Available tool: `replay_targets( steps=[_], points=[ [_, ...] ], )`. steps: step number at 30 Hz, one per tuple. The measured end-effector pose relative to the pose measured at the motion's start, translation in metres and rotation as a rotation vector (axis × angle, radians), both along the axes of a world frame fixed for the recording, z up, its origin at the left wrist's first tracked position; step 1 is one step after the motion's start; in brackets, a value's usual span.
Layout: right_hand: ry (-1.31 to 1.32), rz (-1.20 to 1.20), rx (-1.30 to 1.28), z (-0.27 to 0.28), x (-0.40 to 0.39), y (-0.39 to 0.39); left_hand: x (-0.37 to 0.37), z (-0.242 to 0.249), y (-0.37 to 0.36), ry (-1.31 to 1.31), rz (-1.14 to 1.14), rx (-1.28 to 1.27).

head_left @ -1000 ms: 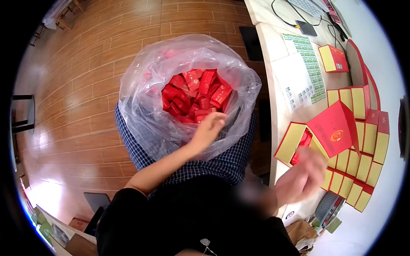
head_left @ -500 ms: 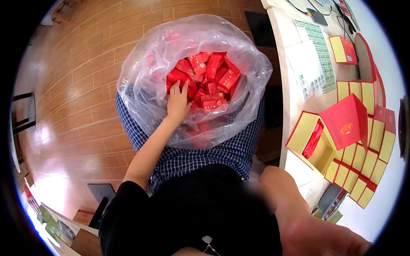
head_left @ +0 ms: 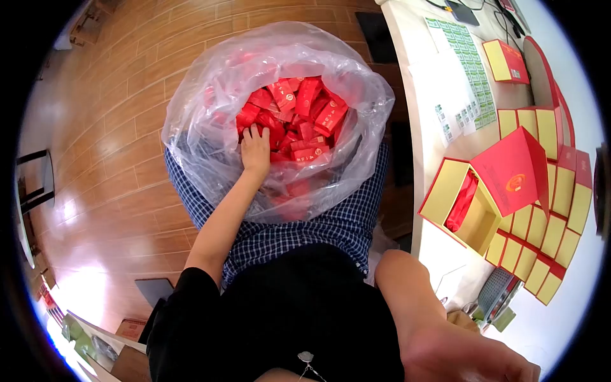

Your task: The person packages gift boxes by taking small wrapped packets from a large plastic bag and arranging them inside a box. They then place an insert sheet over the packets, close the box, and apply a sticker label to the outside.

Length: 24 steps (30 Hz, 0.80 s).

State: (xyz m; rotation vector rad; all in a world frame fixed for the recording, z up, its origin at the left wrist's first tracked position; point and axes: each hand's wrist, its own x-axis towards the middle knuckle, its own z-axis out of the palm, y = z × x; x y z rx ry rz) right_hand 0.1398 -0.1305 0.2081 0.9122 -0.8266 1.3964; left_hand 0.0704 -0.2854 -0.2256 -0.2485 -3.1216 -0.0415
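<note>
Inside the wide mouth of a clear plastic bag (head_left: pixel 356 153), which rests on the person's lap, lie several shiny red packets (head_left: pixel 309 153). My left hand (head_left: pixel 256 151) reaches over the near left rim, its fingers slightly apart and touching the packets at the left side of the pile. No packet is lifted. At the bottom right is my right hand (head_left: pixel 474 360), blurred and low beside the table edge; its fingers are not clear. An open red and yellow box (head_left: pixel 445 197) on the table holds a red packet in one compartment, with the other compartment bare.
Along the table's (head_left: pixel 425 153) far side stand stacked yellow and red boxes (head_left: pixel 538 232). Sheets of green labels (head_left: pixel 468 54), white paper (head_left: pixel 439 86), a phone (head_left: pixel 463 13) and cables lie behind. A grey mesh container (head_left: pixel 493 294) is near the lower right. Wooden floor (head_left: pixel 114 159) stretches left.
The whole view has shifted slightly. My left hand's fingers are closer together and a little lower on the packets. My right arm has swung slightly downward and left.
</note>
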Motion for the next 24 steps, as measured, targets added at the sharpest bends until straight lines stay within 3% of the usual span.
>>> replay_targets(
  steps=[4,7,9,10,11,13,15,17,18,19,21,24],
  points=[
    [-0.288,-0.077,0.03,0.02,0.053,0.031,-0.002,0.022,0.001,-0.142,0.019,-0.051],
    [-0.414,-0.017,0.219,0.013,0.05,0.04,-0.004,0.034,-0.006,-0.196,-0.004,0.052],
    [0.109,0.066,-0.002,-0.007,0.003,0.012,-0.004,0.04,-0.012,-0.15,0.004,0.173],
    [0.109,0.061,-0.001,-0.012,0.0,0.016,-0.004,0.044,-0.012,-0.104,0.009,0.298],
    [-0.09,0.01,0.125,-0.019,0.0,0.021,-0.004,0.05,-0.011,-0.103,0.004,0.298],
    [-0.487,-0.095,0.367,-0.043,0.004,0.035,-0.006,0.072,-0.01,-0.042,0.052,0.597],
    [-0.893,-0.208,0.605,-0.074,0.008,0.048,-0.005,0.115,-0.005,-0.069,0.09,0.694],
    [-1.207,-0.183,0.557,-0.125,-0.012,0.041,-0.004,0.15,-0.007,-0.45,0.282,1.141],
    [-1.363,-0.226,0.619,-0.147,-0.025,0.042,-0.004,0.148,-0.012,-0.48,0.25,1.201],
    [-1.456,-0.227,0.666,-0.175,-0.029,0.042,-0.003,0.155,-0.013,-0.478,0.251,1.198],
    [-1.569,0.032,0.593,-0.212,-0.029,0.042,-0.001,0.179,-0.014,-0.789,0.245,1.51],
    [-1.595,0.202,0.427,-0.231,-0.026,0.032,0.002,0.194,-0.014,-0.901,0.148,1.373]
  ],
)
